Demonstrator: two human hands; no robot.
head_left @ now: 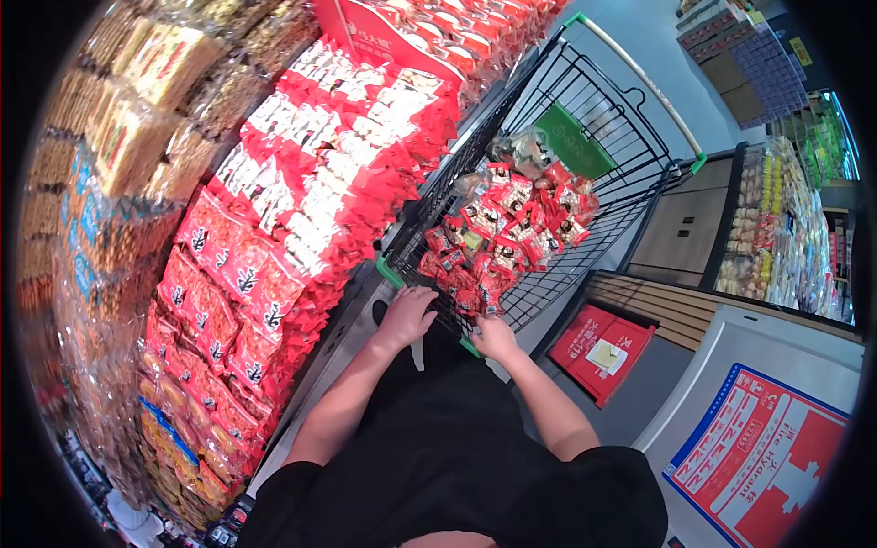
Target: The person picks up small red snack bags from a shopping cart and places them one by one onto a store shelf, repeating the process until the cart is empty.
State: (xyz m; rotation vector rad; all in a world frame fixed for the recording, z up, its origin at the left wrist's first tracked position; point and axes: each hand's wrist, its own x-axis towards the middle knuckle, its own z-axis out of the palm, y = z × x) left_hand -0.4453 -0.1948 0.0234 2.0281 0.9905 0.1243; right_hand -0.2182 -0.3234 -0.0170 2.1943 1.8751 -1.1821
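A wire shopping cart (630, 137) with green corner pieces holds a heap of small red and white snack packets (512, 215). My left hand (407, 317) rests at the cart's near left rim, fingers loosely bent and slightly apart, with nothing visible in them. At the near end of the heap, my right hand (494, 337) has its fingers closed on the edge of a small red packet (488, 299). Its fingertips are partly hidden. Some clear bags (528, 151) lie at the far end of the heap, beside a green panel (575, 139) in the cart.
Stacked red snack bags (228, 265) line the left side, with clear-wrapped goods (137, 110) beyond them. To the right are a red box (600, 352), a white cabinet with a fire hydrant sign (758, 457) and a shelf of packaged goods (776, 228).
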